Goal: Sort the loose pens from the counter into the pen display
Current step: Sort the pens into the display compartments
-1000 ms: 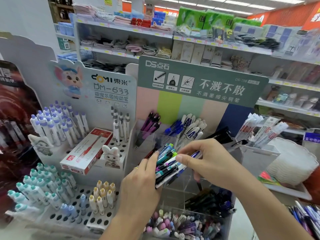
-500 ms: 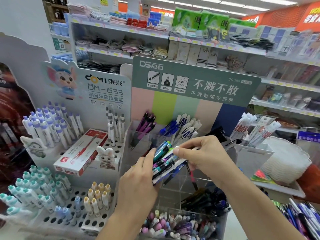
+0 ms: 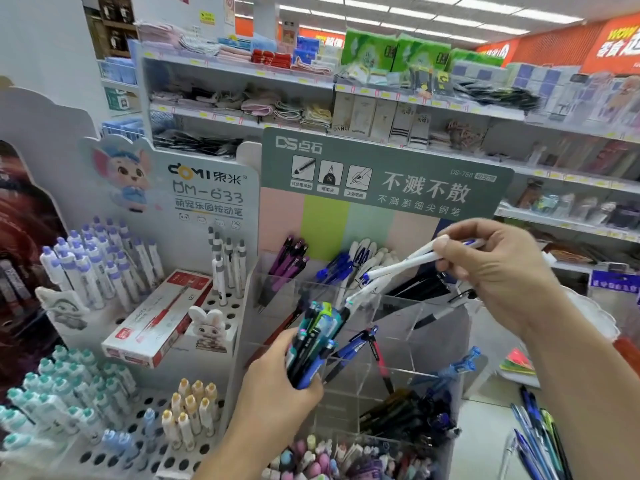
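White pens slant from the right hand's pinching grip; left hand clasps a bundle.

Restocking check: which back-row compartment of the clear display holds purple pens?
The leftmost back compartment: purple pens stand before the pink stripe; blue pens and white pens sit further right.

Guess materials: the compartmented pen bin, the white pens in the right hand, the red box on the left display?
Pen bin: clear acrylic, likely; see-through glossy walls with bright edges.
White pens: smooth plastic barrels, blue ends, pinched by the right hand.
Red box: printed cardboard, apparently; flat folded faces.
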